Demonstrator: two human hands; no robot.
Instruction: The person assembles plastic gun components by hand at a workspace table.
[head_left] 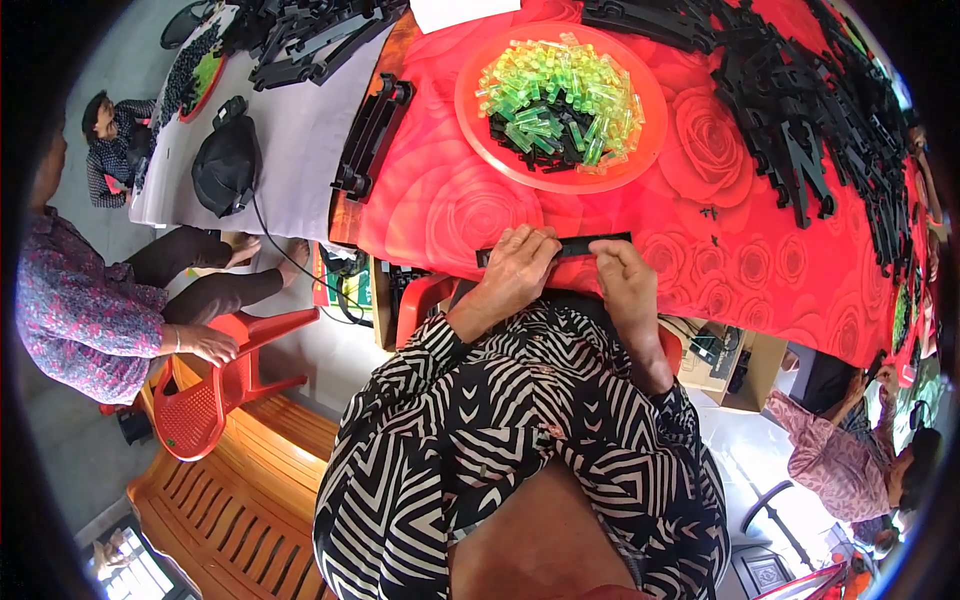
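A long black plastic strip lies crosswise at the near edge of the table, in front of my body. My left hand is closed over its left part, with the fingers bent on top. At its right end, my right hand grips with thumb and fingertips pressed together; whether a small piece is between them is hidden. Just beyond my hands stands a round red tray. It holds a heap of small translucent yellow-green pieces and some small black parts.
A red rose-patterned cloth covers the table. Black plastic parts are piled at right; another long black part lies at left. A black cap-like thing rests on the grey-covered table. A person stands at left by a red chair.
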